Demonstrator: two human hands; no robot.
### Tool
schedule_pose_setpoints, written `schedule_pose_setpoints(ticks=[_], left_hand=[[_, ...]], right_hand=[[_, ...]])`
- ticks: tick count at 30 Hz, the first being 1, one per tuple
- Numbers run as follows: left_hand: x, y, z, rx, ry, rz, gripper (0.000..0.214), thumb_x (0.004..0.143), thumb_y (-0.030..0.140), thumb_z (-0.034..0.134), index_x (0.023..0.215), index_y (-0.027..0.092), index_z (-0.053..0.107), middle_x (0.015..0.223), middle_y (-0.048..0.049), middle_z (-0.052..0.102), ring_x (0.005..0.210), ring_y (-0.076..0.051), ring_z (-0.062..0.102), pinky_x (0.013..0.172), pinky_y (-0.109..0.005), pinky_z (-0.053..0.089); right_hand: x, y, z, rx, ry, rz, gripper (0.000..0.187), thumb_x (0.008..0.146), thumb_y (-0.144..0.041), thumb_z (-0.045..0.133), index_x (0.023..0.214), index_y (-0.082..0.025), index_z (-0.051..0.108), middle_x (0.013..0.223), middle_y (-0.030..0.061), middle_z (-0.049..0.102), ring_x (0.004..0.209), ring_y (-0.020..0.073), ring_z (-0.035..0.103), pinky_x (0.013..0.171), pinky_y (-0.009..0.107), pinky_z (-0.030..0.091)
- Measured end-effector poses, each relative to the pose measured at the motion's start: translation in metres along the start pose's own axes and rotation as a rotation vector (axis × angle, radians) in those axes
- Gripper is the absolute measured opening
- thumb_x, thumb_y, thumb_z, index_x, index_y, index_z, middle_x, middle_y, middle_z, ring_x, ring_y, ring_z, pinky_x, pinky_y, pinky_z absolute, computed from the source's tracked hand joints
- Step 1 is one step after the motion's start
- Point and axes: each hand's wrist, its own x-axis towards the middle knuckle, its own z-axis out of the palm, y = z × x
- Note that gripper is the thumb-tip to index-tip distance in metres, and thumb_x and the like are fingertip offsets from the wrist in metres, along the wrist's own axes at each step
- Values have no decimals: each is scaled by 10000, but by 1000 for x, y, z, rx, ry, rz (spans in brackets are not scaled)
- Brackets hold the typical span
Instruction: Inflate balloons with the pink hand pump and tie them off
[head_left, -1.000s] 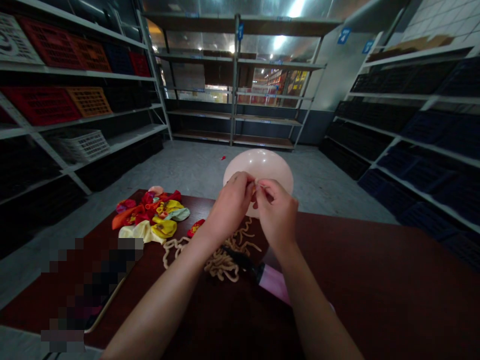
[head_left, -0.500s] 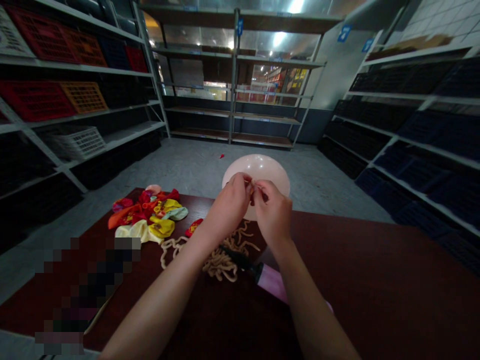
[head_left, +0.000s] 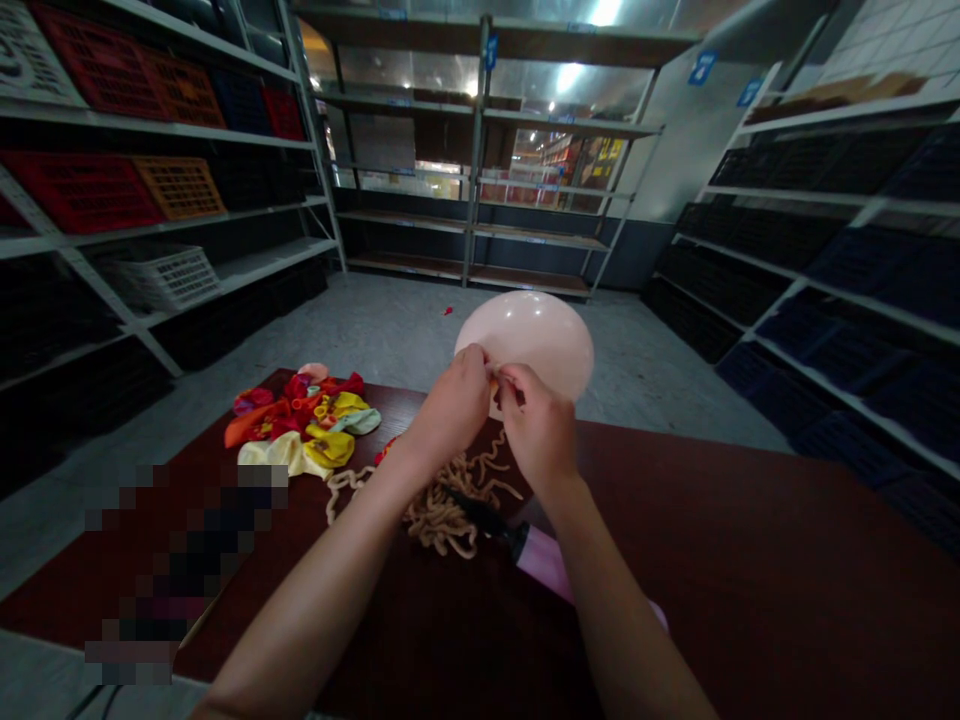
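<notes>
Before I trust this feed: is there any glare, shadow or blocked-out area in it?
Head view: bright glints on the pale pink balloon; head view: near tabletop very dark; head view: pixel blocks mask something at lower left.

Head-worn view, facing forward, angled down

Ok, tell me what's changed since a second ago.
The left hand and right hand have shifted slightly left, while the pale pink balloon has leaned a little right. The left forearm now covers more of a small red piece. Both hands stay at the balloon's neck. The deflated balloons, tan cords and pink pump stayed put.
</notes>
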Motion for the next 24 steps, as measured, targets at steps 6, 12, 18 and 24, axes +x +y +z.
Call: schedule_pose_setpoints(ticks=[6, 12, 18, 24], left_hand=[[-2, 0, -6, 4, -4, 8, 156, 1012, 186, 309, 929, 174, 440, 928, -123, 590, 815, -236, 573, 730, -366, 456], [0, 3, -12, -120, -79, 20, 154, 1003, 192, 328, 879, 194, 420, 913, -93, 573, 825, -219, 547, 756, -362, 422], [5, 4, -23, -311, -152, -12, 201, 1003, 245, 386, 825, 188, 460, 855, -53, 564, 799, -191, 529, 727, -334, 410], [3, 1, -29, -434, -193, 106, 54, 932, 206, 532, 894, 169, 522, 815, -12, 550, 737, -153, 503, 667, -277, 399]], right_hand=[[1, 0, -6, -19, -67, -58, 214, 953, -224, 477, 1013, -205, 682, 907, 74, 750, 779, 191, 686, 719, 309, 470], [2, 2, -12, -84, -47, -82, 232, 951, -210, 472, 1026, -208, 692, 849, 52, 746, 716, 167, 679, 671, 287, 466], [0, -2, -12, -59, 35, -120, 232, 951, -214, 476, 1031, -212, 694, 840, 44, 749, 701, 156, 682, 664, 276, 480], [3, 3, -17, 118, 46, -88, 190, 921, -214, 514, 988, -216, 692, 806, 26, 732, 712, 150, 686, 658, 263, 498]])
